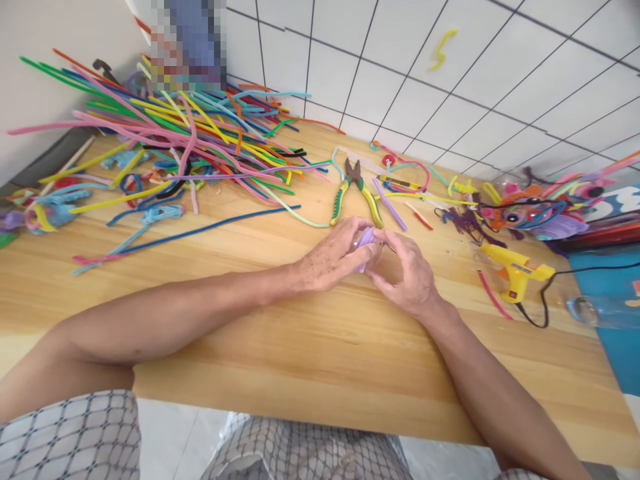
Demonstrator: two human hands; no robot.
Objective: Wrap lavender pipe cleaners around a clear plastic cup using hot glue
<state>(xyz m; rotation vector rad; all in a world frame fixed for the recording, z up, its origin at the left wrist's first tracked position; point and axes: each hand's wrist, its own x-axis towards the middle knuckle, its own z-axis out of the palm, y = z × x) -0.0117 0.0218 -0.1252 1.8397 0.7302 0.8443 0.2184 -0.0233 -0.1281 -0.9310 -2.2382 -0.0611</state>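
Observation:
A small lavender pipe-cleaner piece (367,237), looking coiled or folded, is held between my two hands above the wooden table. My left hand (336,259) closes on it from the left, thumb lying along its near side. From the right, the index fingertip of my right hand (411,275) presses at its top edge, with the thumb bent in below. My fingers cover much of the piece, so its full shape is hidden. Just beyond my hands lie pliers (354,190) with green and yellow handles, jaws pointing away. A loose lavender pipe cleaner (390,204) rests beside them.
A big pile of coloured pipe cleaners (200,140) fills the back left. At right sit a yellow hot glue gun (517,270) with a black cord, a colourful pipe-cleaner figure (525,210) and a clear bottle (607,312). White tiled wall (350,60) bounds the back.

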